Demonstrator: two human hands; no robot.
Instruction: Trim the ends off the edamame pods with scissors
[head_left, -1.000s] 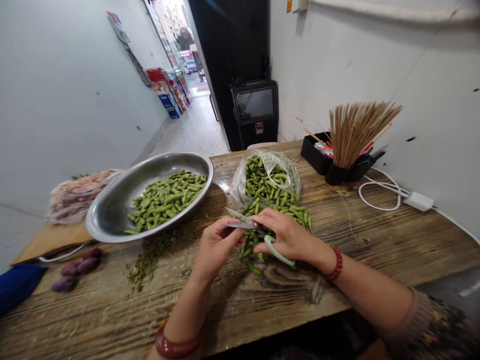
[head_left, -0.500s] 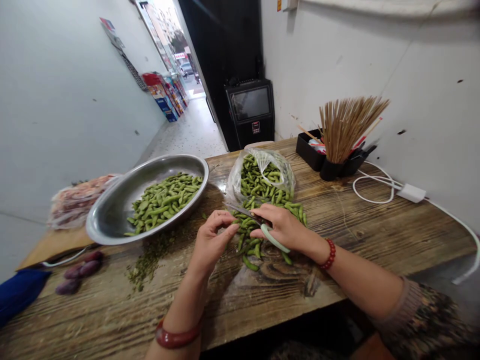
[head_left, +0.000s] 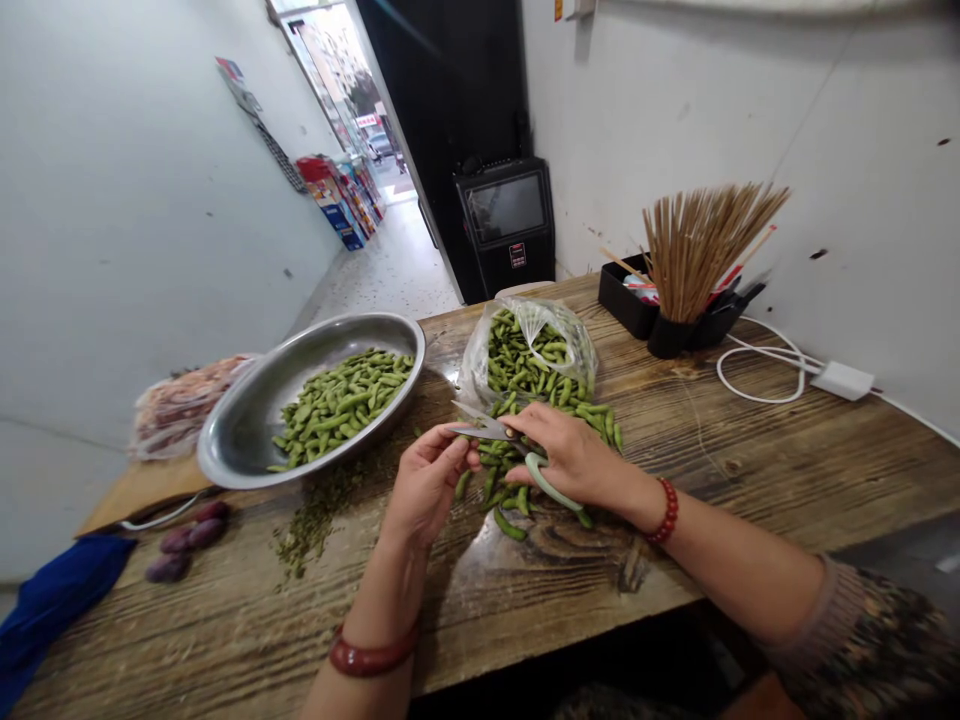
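My right hand (head_left: 574, 455) is closed around the pale green handle of a pair of scissors (head_left: 553, 487). Their blades are parted and point left, right at the fingertips of my left hand (head_left: 429, 478). Those fingers pinch a green edamame pod (head_left: 466, 441), mostly hidden by the fingers and a blade. Beneath both hands lie loose edamame pods (head_left: 510, 526), spilling from a clear plastic bag (head_left: 474, 362) full of them. To the left, a wide steel basin (head_left: 244, 440) holds a heap of pods.
Trimmings (head_left: 304, 535) lie scattered below the basin. Purple-red tubers or onions (head_left: 191, 535), a blue cloth (head_left: 71, 580) and a bagged pinkish food (head_left: 180, 405) sit at left. Skewers (head_left: 697, 255) stand in a black holder (head_left: 630, 305), near a white cable and adapter (head_left: 844, 380).
The scissors' blades have opened wider and now meet my left fingertips. My left hand has come slightly closer to them. The whole view has shifted a little.
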